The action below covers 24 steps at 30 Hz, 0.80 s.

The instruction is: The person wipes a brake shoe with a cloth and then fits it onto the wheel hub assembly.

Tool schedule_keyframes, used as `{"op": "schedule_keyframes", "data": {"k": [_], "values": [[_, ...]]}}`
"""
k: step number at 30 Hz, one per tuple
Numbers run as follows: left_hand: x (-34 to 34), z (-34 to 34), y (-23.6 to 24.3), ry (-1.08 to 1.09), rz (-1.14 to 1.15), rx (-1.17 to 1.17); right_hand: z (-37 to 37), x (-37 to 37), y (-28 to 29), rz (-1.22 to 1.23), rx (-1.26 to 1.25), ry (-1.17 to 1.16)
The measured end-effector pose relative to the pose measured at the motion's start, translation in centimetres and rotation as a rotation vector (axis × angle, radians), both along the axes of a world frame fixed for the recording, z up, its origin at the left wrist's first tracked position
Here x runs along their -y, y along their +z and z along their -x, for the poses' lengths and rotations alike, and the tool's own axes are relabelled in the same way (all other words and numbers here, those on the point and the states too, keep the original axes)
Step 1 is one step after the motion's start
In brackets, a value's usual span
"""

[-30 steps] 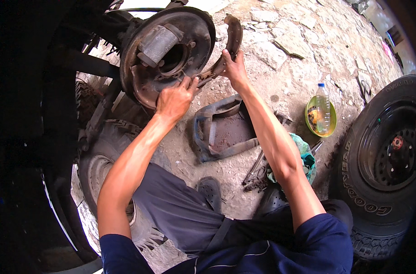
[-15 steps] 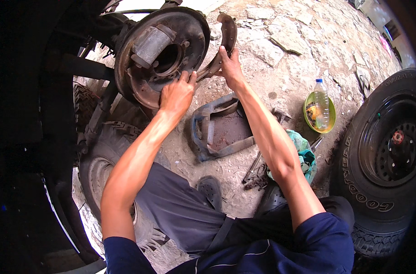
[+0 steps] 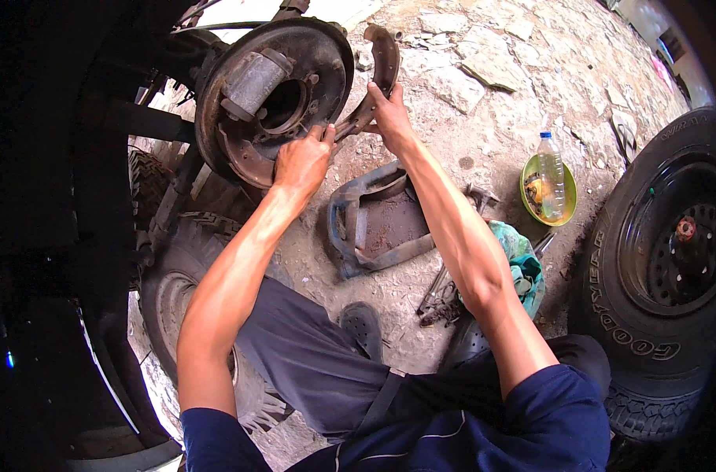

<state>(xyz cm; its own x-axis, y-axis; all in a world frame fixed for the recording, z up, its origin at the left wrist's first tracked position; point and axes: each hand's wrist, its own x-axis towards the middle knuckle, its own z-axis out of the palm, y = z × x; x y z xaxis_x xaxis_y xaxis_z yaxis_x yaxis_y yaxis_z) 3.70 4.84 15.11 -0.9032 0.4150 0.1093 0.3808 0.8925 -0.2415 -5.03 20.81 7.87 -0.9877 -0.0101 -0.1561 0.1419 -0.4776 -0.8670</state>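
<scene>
A rusty curved brake shoe (image 3: 385, 61) stands to the right of the round brake backing plate (image 3: 326, 55), held off it. My right hand (image 3: 391, 118) is closed round the shoe's lower middle, thumb up along its inner side. My left hand (image 3: 301, 164) is closed at the plate's lower right edge, its fingertips at the lower end of the shoe; its palm side is hidden. Another brown curved shoe (image 3: 244, 153) lies against the plate's lower left. A grey cylinder (image 3: 257, 81) sits on the plate beside its dark central hole.
Below my hands lies a cut-open blue container (image 3: 344, 224) with a dark bottom. To the right are a green bowl (image 3: 525, 189), a clear bottle (image 3: 552, 177) with a blue cap, a teal cloth (image 3: 527, 275) and a large wheel (image 3: 610, 275). Another tyre (image 3: 169, 283) lies at left.
The brake shoe and both hands sit slightly further left in the picture, as does the backing plate. Both grips look the same.
</scene>
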Motion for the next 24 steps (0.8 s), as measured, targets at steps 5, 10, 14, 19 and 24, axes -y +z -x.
{"op": "schedule_keyframes", "data": {"k": [5, 10, 14, 19, 24], "values": [[-0.2, 0.1, 0.8, 0.002, 0.016, 0.030, -0.5, -0.1, 0.3, 0.038, -0.008, 0.018], [-1.3, 0.1, 1.0, 0.032, 0.033, 0.060, -1.2, -0.2, -1.2, 0.133, 0.072, -0.008], [-1.1, 0.3, 0.2, 0.027, 0.017, 0.029, -1.2, -0.2, -2.3, 0.204, 0.004, 0.006], [-1.1, 0.2, 0.0, 0.030, 0.026, 0.064, -1.0, -0.7, -2.0, 0.234, 0.043, 0.036], [-1.6, -0.4, 0.7, 0.021, -0.007, 0.051, -1.0, -1.0, -1.8, 0.239, 0.059, 0.041]]}}
